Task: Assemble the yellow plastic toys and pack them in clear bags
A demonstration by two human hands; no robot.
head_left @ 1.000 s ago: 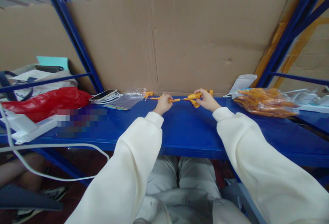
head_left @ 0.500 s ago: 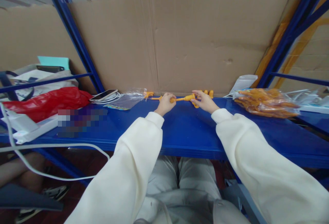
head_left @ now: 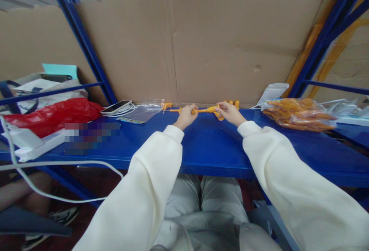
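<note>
A yellow-orange plastic rod with a ribbed, screw-like shaft (head_left: 202, 110) lies crosswise between my two hands. My left hand (head_left: 186, 116) is closed round its left part, where a rounded knob shows by the fingertips. The thicker right-hand piece (head_left: 213, 108) is pinched by my right hand (head_left: 230, 113), whose thumb and fingers hide its end. Below and behind my right hand, more orange plastic parts (head_left: 236, 104) rest against the cardboard. Another small orange part (head_left: 167, 105) lies left of my left hand, beside a clear plastic bag (head_left: 144, 113).
The blue shelf (head_left: 213, 147) backs onto a tall cardboard sheet (head_left: 230, 43). A bag of orange parts (head_left: 296, 115) lies at the right. On the left are a phone (head_left: 117, 107), a white cable, a red plastic bag (head_left: 57, 114) and a white power strip (head_left: 43, 143).
My right hand has shifted very slightly, its raised fingers now lower and closer to the orange piece. My left hand stays almost where it was.
</note>
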